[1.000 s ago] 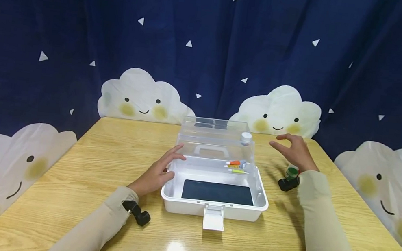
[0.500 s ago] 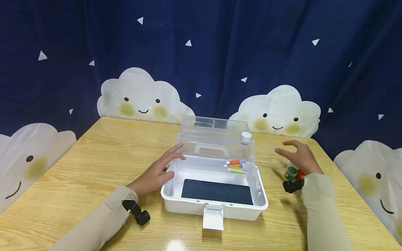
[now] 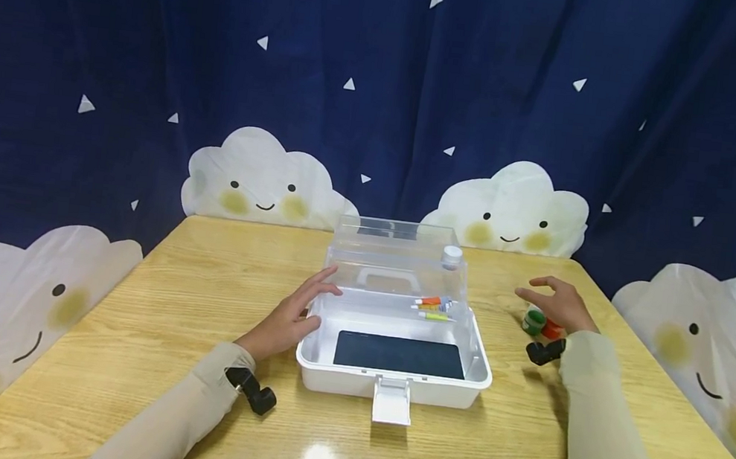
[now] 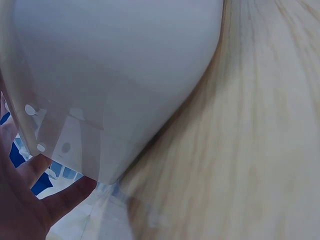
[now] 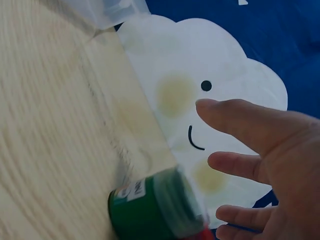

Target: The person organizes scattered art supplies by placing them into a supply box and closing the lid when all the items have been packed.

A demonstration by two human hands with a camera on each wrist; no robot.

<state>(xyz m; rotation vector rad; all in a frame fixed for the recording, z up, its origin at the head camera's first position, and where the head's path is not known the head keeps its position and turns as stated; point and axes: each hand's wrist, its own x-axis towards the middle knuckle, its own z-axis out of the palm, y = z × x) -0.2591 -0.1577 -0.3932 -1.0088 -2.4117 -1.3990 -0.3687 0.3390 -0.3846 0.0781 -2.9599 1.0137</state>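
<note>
A white plastic box (image 3: 392,387) stands on the table with its clear lid (image 3: 398,263) raised and front latch hanging down. My left hand (image 3: 287,322) rests at its left rim, fingers spread; in the left wrist view they touch the box's edge. Inside the box lies a dark flat rectangular panel (image 3: 399,355). Small orange and yellow tubes (image 3: 434,305) lie toward its back right. My right hand (image 3: 561,304) hovers, holding nothing, thumb and fingers apart, above a green paint jar (image 5: 137,210). A red jar (image 3: 553,329) stands beside the green one, partly hidden by the hand.
A white-capped bottle (image 3: 451,257) shows at the raised lid's right side. The wooden table (image 3: 229,267) reaches back to a dark blue curtain (image 3: 384,74) printed with white clouds. Both wrists carry small black cameras.
My right hand has moved right and toward me, lower over the green and red jars, which show more fully now. My left hand stays at the box's rim.
</note>
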